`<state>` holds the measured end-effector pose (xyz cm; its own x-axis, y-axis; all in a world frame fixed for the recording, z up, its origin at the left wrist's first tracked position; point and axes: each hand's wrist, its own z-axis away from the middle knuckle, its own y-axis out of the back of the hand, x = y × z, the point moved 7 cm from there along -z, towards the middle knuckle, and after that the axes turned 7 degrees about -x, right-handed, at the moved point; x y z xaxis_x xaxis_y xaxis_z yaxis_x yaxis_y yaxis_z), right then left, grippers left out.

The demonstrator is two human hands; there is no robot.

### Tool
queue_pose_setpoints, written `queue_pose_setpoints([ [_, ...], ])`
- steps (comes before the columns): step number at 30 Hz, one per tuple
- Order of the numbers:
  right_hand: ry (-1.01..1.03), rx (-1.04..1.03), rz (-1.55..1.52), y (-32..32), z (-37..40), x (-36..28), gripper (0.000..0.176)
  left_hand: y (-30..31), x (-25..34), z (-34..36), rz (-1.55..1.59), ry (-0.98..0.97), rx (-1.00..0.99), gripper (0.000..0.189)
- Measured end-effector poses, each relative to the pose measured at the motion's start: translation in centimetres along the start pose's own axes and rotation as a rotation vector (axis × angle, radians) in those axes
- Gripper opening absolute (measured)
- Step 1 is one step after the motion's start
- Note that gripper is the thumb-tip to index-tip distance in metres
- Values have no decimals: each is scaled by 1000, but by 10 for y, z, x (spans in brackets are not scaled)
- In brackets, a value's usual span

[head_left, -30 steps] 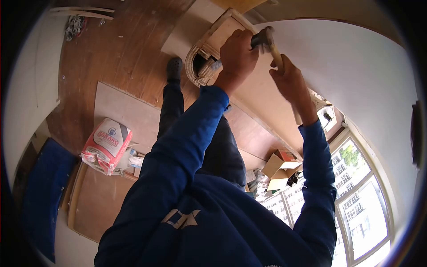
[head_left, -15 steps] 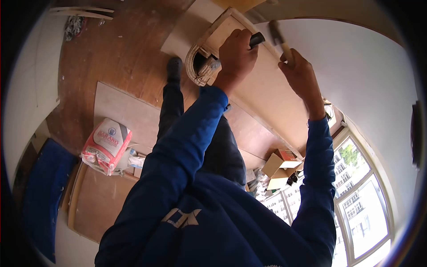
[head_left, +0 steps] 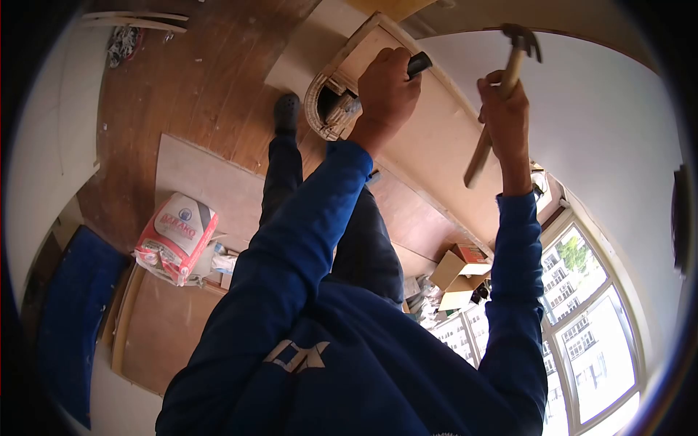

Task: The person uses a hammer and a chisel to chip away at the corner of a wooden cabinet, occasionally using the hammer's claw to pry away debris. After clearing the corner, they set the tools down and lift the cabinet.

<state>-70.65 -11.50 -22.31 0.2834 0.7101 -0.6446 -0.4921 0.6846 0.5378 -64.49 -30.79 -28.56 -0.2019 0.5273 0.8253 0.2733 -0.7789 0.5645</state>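
Observation:
My left hand (head_left: pixel 387 93) is closed around a tool with a thick black handle (head_left: pixel 419 65). The handle's end sticks out toward the right; the tool's working end is hidden behind my fist, so its kind does not show. Close below that fist is the rounded end (head_left: pixel 320 109) of a long wooden panel (head_left: pixel 429 123), with rough, ridged edging and a dark hollow. In my right hand (head_left: pixel 507 109) is a claw hammer (head_left: pixel 513 67), gripped around its wooden handle. Its metal head is raised up and to the right, apart from the black handle.
A red and white bag (head_left: pixel 177 232) stands at left beside flat boards (head_left: pixel 163 327). My shoe (head_left: pixel 286 112) rests on the wooden floor (head_left: pixel 203 94). An opened cardboard box (head_left: pixel 454 272) sits at lower right near the window (head_left: pixel 592 341). A pale wall (head_left: pixel 603 123) rises at right.
My right hand has moved the hammer up and to the right, away from the black handle, and its head is now tilted back. My left hand stays in place.

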Motion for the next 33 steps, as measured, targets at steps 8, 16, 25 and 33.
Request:
queue_pose_setpoints([
  [8, 279, -129, 395, -4, 10, -14, 26, 0, -1, 5, -26, -7, -6, 15],
  [16, 386, -152, 324, -42, 22, 1, 24, 1, -2, 2, -49, 11, 3, 17],
  [25, 371, -136, 358, -48, 31, -3, 19, 7, -3, 2, -5, 4, 5, 18],
  [33, 211, -22, 131, -44, 21, 4, 17, 11, -5, 8, 36, 15, 33, 21],
])
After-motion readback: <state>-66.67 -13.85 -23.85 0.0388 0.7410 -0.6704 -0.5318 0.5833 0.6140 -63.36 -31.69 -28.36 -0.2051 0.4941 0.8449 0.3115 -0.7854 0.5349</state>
